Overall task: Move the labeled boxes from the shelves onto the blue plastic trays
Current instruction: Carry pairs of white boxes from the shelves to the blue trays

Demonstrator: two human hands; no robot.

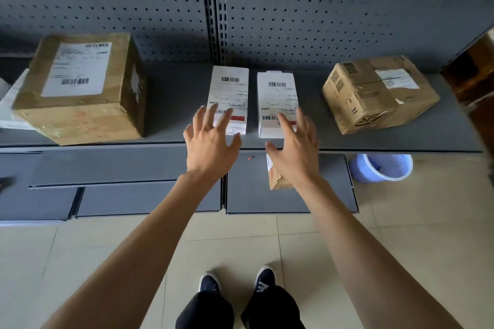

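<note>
Left hand (pixel 211 139): fingers spread apart, holding nothing, over the near end of the left white box (pixel 230 93).
Right hand (pixel 295 147): fingers likewise splayed and empty, over the near end of the right white box (pixel 276 96).
White boxes: lying flat side by side, slightly apart, on the grey shelf (pixel 171 93); labels face up.
Handling: probably light, stiff card; smooth faces may slip, so grip across the long side edges, one box per hand.
Farther: large brown box (pixel 80 88) left, smaller brown box (pixel 379 93) right.
Trays: not in view.
</note>
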